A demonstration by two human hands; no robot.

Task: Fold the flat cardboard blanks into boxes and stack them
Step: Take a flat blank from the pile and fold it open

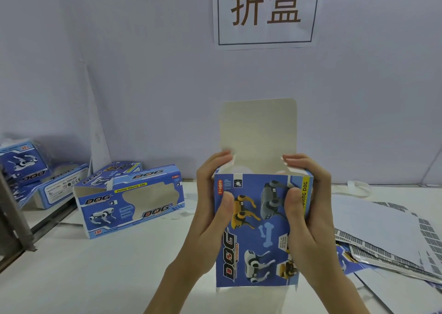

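1. A blue toy box [259,230] stands upright at the middle of a white table [95,278], its pale top flap [258,127] raised.
2. The left hand [210,208] grips the box's left side, thumb on the printed front.
3. The right hand [308,206] grips the right side (fingertips curl over the top edge).
4. Folded boxes [130,199] sit to the left; flat blanks [387,237] lie to the right.

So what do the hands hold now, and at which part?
Both hold the upright blue box near its open top: left hand on its left side, right hand on its right, thumbs on the front panel.
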